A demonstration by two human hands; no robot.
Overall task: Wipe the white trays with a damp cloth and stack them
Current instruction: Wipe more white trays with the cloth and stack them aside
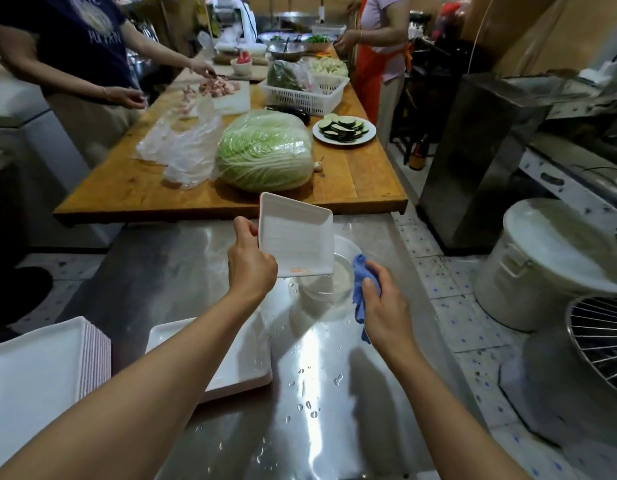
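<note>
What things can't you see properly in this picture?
- Clear bowl: the head view shows only part; the white tray held in the left hand covers its near-left side.
- Blue cloth: mostly wrapped inside the right hand.
- Tray stack: cut off by the left edge.
- Flat tray on the steel table: the left forearm crosses it.
- Orange mark on the held tray: too small to read.

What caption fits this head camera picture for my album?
Left hand holds a white tray tilted over a water bowl; right hand grips a blue cloth.
</note>
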